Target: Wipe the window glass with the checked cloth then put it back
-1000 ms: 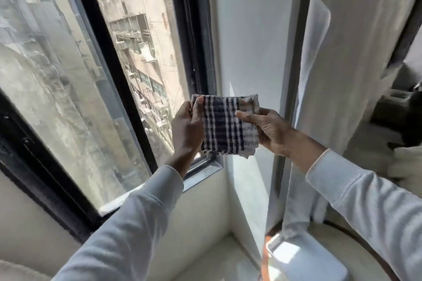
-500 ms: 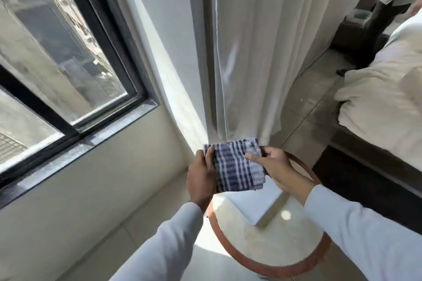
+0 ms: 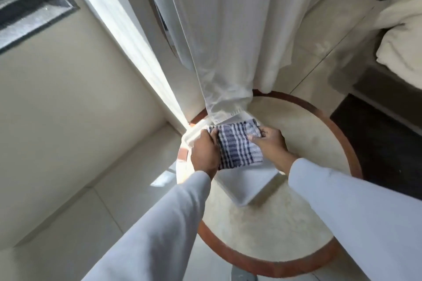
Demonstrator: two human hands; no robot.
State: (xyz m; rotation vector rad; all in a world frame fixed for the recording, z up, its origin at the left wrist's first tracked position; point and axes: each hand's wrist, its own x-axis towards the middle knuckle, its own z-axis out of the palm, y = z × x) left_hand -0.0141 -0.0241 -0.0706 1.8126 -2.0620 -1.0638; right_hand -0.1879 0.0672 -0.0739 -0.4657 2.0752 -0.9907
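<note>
Both hands have lowered the folded blue-and-white checked cloth [image 3: 237, 146] onto the white rectangular tray [image 3: 249, 185] (far edge hidden by curtain [image 3: 219, 29]); left hand [image 3: 204, 155] and right hand [image 3: 270, 143] fingers grasp its sides above the round marble-topped bench [image 3: 296, 125].

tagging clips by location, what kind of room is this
Probably a bedroom, maybe a hotel room: a bed with white bedding, a long white curtain beside the window frame, and a small round table.

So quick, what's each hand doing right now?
Left hand: closed on the folded blue-and-white checked cloth, gripping its left edge.
Right hand: holding the same cloth's right edge.
</note>
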